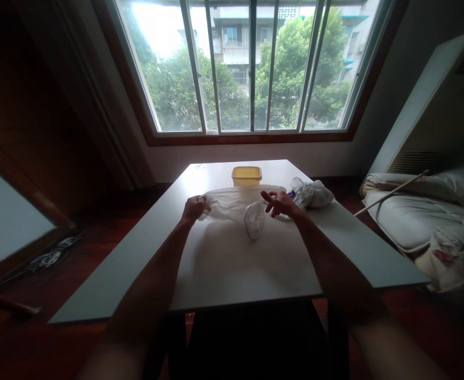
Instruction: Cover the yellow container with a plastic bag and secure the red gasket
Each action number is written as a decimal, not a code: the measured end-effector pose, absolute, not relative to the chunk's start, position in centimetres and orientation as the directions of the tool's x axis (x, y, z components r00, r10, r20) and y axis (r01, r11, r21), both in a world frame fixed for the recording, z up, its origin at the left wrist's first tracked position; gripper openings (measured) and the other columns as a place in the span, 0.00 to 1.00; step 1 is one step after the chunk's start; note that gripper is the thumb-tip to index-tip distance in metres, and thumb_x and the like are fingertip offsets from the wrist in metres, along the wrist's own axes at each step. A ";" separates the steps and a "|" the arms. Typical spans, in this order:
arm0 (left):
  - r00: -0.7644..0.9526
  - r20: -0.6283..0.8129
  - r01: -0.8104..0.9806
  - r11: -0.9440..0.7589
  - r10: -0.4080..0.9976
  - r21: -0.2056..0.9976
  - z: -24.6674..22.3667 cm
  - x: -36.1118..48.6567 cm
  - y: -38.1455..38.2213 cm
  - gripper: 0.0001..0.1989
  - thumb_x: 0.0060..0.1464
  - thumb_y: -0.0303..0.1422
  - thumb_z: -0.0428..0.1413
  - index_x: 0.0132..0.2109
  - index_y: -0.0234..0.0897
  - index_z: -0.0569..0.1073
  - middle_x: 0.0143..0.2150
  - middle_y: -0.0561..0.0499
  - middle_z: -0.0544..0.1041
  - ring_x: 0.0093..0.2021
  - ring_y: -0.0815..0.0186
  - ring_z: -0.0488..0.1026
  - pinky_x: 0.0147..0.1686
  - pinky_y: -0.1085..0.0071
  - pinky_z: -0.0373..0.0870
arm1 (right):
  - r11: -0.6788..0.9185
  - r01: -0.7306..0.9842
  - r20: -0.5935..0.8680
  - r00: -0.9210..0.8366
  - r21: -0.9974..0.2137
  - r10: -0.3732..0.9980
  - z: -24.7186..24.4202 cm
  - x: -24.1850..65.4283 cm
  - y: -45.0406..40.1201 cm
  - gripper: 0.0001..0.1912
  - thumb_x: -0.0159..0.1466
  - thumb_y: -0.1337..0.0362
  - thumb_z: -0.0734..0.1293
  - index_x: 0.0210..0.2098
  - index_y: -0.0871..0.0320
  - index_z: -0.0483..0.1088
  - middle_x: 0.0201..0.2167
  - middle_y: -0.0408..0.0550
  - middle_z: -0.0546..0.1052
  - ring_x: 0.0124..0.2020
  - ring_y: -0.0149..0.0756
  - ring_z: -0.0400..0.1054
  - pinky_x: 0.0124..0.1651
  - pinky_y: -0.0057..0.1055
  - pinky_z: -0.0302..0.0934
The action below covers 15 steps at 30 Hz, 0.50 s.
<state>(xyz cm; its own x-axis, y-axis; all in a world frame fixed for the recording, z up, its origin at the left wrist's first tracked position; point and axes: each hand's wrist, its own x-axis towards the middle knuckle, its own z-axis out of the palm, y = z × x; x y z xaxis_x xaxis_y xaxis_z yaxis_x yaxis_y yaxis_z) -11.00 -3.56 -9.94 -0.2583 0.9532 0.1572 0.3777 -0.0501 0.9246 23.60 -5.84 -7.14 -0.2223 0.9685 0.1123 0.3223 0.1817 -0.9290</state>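
Observation:
A thin, see-through white plastic bag lies spread low over the table between my two hands. My left hand is closed on its left edge, with the film bunched at the fingertips. My right hand is at the bag's right side, fingers apart and the index finger pointing left. Below those fingers, a loop of the bag with a pale rim hangs toward me. Whether the right palm touches the film is hard to see. Just beyond the bag stands a yellow plastic container.
A knotted white plastic bag with a bit of purple lies right of my right hand on the white table. A cushioned seat with a stick across it is at the right. Cables lie on the floor at left.

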 end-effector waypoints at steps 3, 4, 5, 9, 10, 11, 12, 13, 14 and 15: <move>-0.234 0.125 0.318 -0.045 0.964 0.947 -10.0 -10.7 -3.5 0.12 0.56 0.39 0.53 0.31 0.35 0.71 0.22 0.47 0.77 0.24 0.61 0.78 0.21 0.72 0.67 | 0.210 0.377 0.043 -0.404 -0.902 0.914 -7.3 22.8 -6.5 0.35 0.59 0.35 0.68 0.49 0.61 0.73 0.26 0.52 0.82 0.16 0.33 0.72 0.18 0.25 0.64; -0.223 0.121 0.311 -0.047 0.967 0.949 -9.9 -10.6 -3.5 0.12 0.56 0.39 0.53 0.32 0.35 0.72 0.24 0.47 0.77 0.25 0.60 0.78 0.21 0.72 0.68 | 0.226 0.393 0.032 -0.442 -0.891 0.897 -7.3 22.6 -6.5 0.34 0.60 0.36 0.68 0.47 0.61 0.75 0.28 0.53 0.83 0.17 0.33 0.72 0.19 0.24 0.64; -0.215 0.122 0.305 -0.052 0.969 0.951 -9.9 -10.5 -3.5 0.11 0.56 0.39 0.53 0.33 0.34 0.72 0.25 0.47 0.77 0.26 0.61 0.78 0.22 0.72 0.69 | 0.240 0.408 0.029 -0.459 -0.881 0.888 -7.4 22.5 -6.5 0.33 0.60 0.36 0.68 0.43 0.62 0.76 0.30 0.53 0.83 0.17 0.32 0.72 0.19 0.24 0.64; -0.235 0.171 0.343 -0.083 0.957 0.936 -9.7 -11.0 -3.5 0.12 0.53 0.39 0.54 0.30 0.35 0.72 0.25 0.50 0.75 0.24 0.64 0.74 0.22 0.73 0.65 | 0.265 0.409 0.137 -0.315 -0.873 0.939 -7.6 23.2 -5.7 0.30 0.61 0.37 0.68 0.33 0.62 0.76 0.31 0.53 0.82 0.18 0.30 0.73 0.19 0.22 0.63; -0.248 0.185 0.356 -0.088 0.951 0.930 -9.6 -11.3 -3.5 0.12 0.52 0.39 0.55 0.29 0.35 0.72 0.24 0.50 0.74 0.23 0.66 0.72 0.22 0.73 0.64 | 0.266 0.397 0.185 -0.232 -0.879 0.955 -7.6 23.7 -5.3 0.30 0.61 0.38 0.68 0.33 0.62 0.75 0.29 0.52 0.81 0.19 0.30 0.73 0.20 0.22 0.63; -0.261 0.196 0.364 -0.091 0.945 0.927 -9.6 -11.6 -3.4 0.12 0.52 0.40 0.55 0.28 0.35 0.72 0.24 0.51 0.73 0.23 0.66 0.70 0.22 0.73 0.63 | 0.268 0.381 0.233 -0.137 -0.885 0.963 -7.7 24.1 -4.9 0.29 0.62 0.39 0.68 0.33 0.62 0.75 0.27 0.50 0.80 0.19 0.30 0.72 0.20 0.22 0.63; -0.270 0.201 0.370 -0.092 0.942 0.925 -9.5 -11.9 -3.3 0.12 0.51 0.40 0.55 0.28 0.35 0.72 0.24 0.51 0.73 0.23 0.67 0.69 0.22 0.73 0.62 | 0.270 0.359 0.275 -0.038 -0.893 0.961 -7.8 24.7 -4.5 0.27 0.62 0.40 0.68 0.33 0.62 0.75 0.24 0.48 0.79 0.19 0.30 0.72 0.21 0.22 0.63; -0.278 0.199 0.368 -0.087 0.940 0.926 -9.5 -12.3 -3.2 0.12 0.51 0.40 0.55 0.27 0.36 0.73 0.24 0.50 0.73 0.23 0.67 0.68 0.22 0.73 0.62 | 0.270 0.330 0.305 0.058 -0.904 0.951 -7.9 25.2 -4.0 0.25 0.62 0.42 0.68 0.33 0.61 0.75 0.23 0.47 0.77 0.19 0.30 0.71 0.21 0.23 0.63; -0.285 0.191 0.356 -0.081 0.939 0.931 -9.5 -12.7 -3.1 0.12 0.50 0.40 0.56 0.27 0.36 0.73 0.24 0.50 0.73 0.23 0.66 0.68 0.22 0.73 0.62 | 0.268 0.291 0.319 0.144 -0.919 0.937 -8.0 25.7 -3.6 0.22 0.61 0.45 0.69 0.33 0.61 0.75 0.22 0.46 0.76 0.19 0.31 0.70 0.21 0.24 0.64; -0.289 0.180 0.336 -0.076 0.940 0.939 -9.6 -13.2 -2.9 0.12 0.50 0.41 0.57 0.28 0.36 0.74 0.25 0.49 0.73 0.23 0.66 0.68 0.21 0.72 0.63 | 0.263 0.243 0.316 0.216 -0.934 0.924 -8.2 26.2 -3.1 0.19 0.60 0.50 0.70 0.34 0.61 0.75 0.23 0.45 0.76 0.19 0.31 0.69 0.22 0.25 0.65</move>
